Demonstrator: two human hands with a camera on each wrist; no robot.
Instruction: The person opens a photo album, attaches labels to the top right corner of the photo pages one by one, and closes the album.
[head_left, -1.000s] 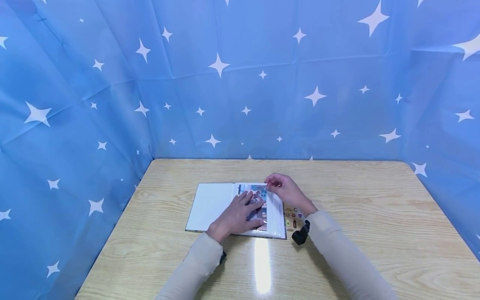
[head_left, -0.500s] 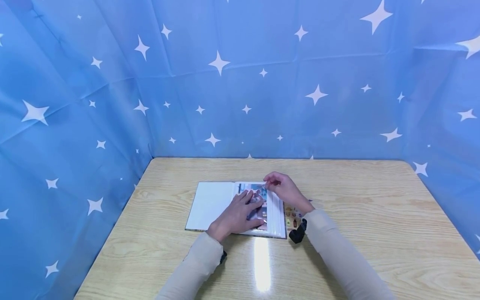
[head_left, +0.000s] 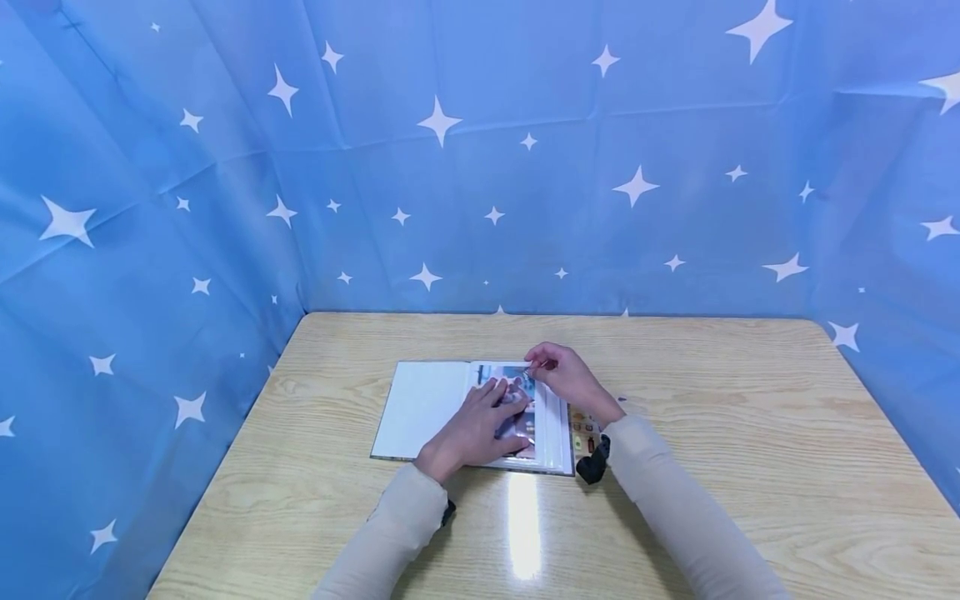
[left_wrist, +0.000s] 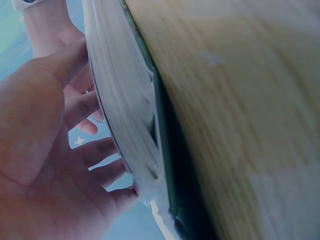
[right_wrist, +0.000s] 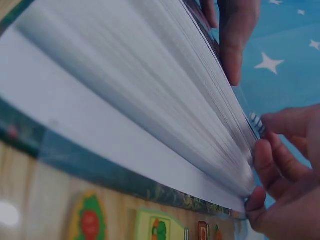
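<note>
Thick open album [head_left: 423, 404], colourful photo [head_left: 522, 425] at right, small ridged object [right_wrist: 257, 123] near photo's top

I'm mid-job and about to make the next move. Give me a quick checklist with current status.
1. Album open on the table: ok, with the bare white side to the left.
2. Left grip steadying the page: ok, fingers spread over the photo.
3. Right grip on the small striped piece: ok, apparently pinched by the fingertips near the page's top edge.
4. Striped piece identified: cannot tell, it is too small and partly covered.
5. Page stack lying flat: not ok, gaps show between pages.
6. Printed sheet free of the album: cannot tell, it may run underneath.
</note>
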